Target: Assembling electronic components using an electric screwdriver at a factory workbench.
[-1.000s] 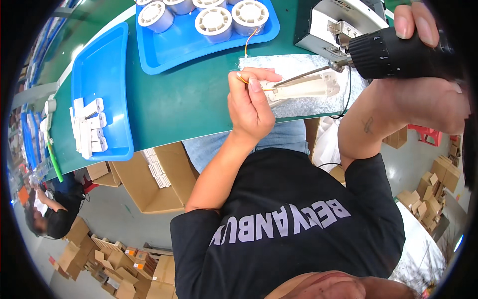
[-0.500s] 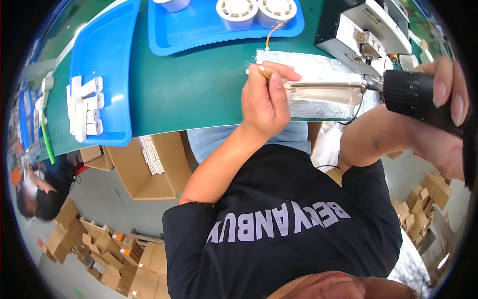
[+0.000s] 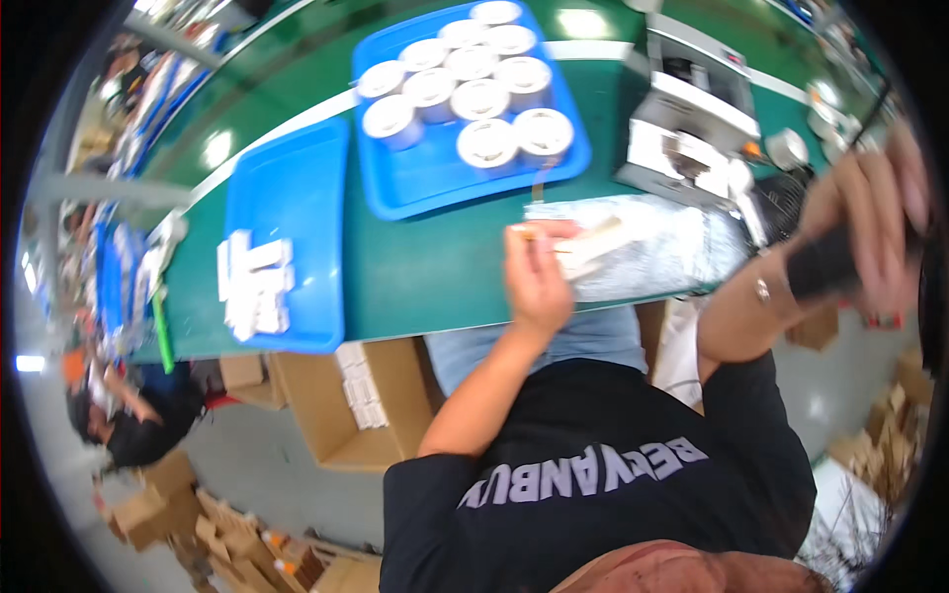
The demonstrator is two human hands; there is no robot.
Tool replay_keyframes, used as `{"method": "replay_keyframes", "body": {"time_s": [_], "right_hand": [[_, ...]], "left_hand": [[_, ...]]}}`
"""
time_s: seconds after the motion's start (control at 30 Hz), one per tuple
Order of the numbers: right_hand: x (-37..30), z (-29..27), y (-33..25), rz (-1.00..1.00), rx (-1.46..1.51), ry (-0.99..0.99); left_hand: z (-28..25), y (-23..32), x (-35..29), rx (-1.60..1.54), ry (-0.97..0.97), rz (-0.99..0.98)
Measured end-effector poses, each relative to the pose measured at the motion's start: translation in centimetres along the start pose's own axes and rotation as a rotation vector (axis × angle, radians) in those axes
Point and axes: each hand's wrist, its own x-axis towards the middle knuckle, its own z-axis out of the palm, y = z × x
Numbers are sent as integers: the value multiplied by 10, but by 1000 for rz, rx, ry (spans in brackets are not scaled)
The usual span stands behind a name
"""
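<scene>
My left hand (image 3: 537,287) is closed around one end of a long, cream-white plastic housing (image 3: 593,247), holding it above a silvery sheet (image 3: 682,232) on the green bench. A thin orange wire (image 3: 539,186) runs between the tray of round parts and the area by this hand. At the far right, my right hand (image 3: 875,212) grips a black electric screwdriver (image 3: 825,265), raised away from the housing. Motion blurs this hand and the tool, and the bit cannot be made out.
A blue tray (image 3: 395,198) bears several white round parts. Another blue tray (image 3: 311,188) on the left has small white pieces (image 3: 257,287). A white and black machine (image 3: 682,148) stands at the back right. Below the bench edge is a cardboard box (image 3: 361,453); another person (image 3: 133,410) is farther left.
The screwdriver has come off the housing and moved away to the right with my right hand. My left hand still holds the housing. The whole view has shifted, showing more of the bench.
</scene>
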Motion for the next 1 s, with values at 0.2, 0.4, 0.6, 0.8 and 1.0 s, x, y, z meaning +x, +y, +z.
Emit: {"method": "replay_keyframes", "body": {"time_s": [0.2, 0.4, 0.6, 0.8, 1.0], "right_hand": [[47, -2, 39, -618, -1633, 610], [48, -32, 51, -583, -1455, 545], [32, 0, 51, -562, -1681, 579], [7, -24, 9, -145, -850, -105], [10, -16, -12, -42, -1017, 132]], "left_hand": [[-2, -2, 8, 2, -46, 55], [-2, -3, 6, 23, -25, 41], [3, -2, 4, 32, -17, 55], [-1, -6, 7, 46, -24, 52], [1, -8, 7, -41, -58, 32]]}}
